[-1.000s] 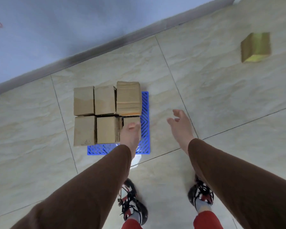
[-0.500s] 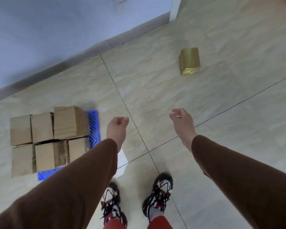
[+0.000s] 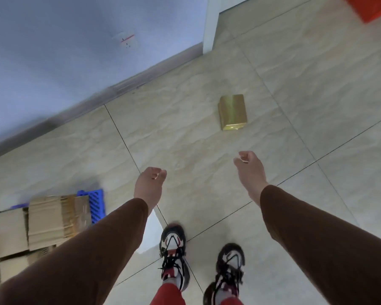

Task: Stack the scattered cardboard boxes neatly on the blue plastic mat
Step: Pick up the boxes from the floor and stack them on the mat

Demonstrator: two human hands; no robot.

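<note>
Cardboard box [image 3: 232, 112] lies alone on the tiled floor [image 3: 185, 133], well apart from the stacked boxes [image 3: 46, 219] on the blue mat [image 3: 96, 204]. Left hand [image 3: 149, 188] and right hand [image 3: 250, 172] both empty, fingers loosely curled.

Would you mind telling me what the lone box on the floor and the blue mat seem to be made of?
The lone box looks like cardboard with a glossy face, probably tape, judging by its yellowish sheen. The blue mat appears to be moulded plastic: saturated colour and an open slotted grid. The stacked boxes on it look like plain matte cardboard.
</note>
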